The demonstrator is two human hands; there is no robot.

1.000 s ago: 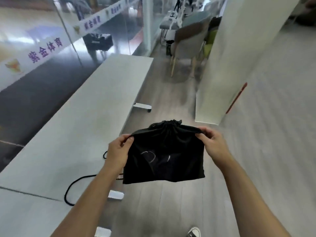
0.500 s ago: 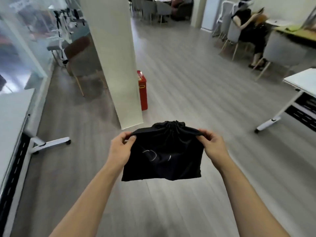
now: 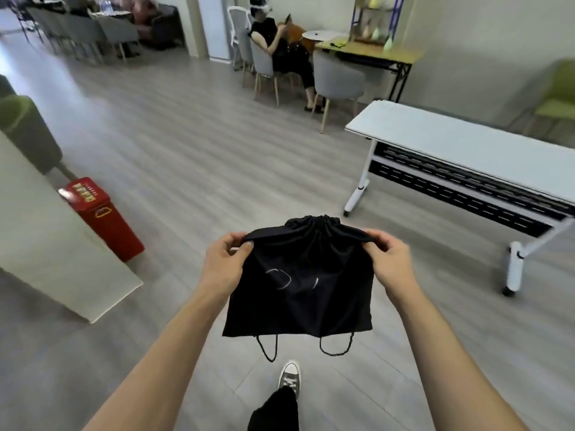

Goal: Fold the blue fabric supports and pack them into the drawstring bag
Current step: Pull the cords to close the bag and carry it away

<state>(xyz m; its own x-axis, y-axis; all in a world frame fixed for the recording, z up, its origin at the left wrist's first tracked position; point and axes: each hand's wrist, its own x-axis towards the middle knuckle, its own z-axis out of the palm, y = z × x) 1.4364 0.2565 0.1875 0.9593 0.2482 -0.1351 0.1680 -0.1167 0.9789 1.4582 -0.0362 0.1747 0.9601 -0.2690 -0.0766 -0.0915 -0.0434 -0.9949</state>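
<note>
The black drawstring bag [image 3: 298, 275] is being held up in the air above the floor; its top corners are being pinched by the left hand [image 3: 224, 263] and the right hand [image 3: 389, 262], each grip grasping cloth; the mouth is being kept gathered; no blue supports are being seen, so packing is judged done or nearly done.

Grey plank floor [image 3: 186, 157] all round: red bin [image 3: 104, 217] standing left of the left grip [image 3: 225, 262], white table [image 3: 466, 144] on castors right of the right grip [image 3: 390, 264].
</note>
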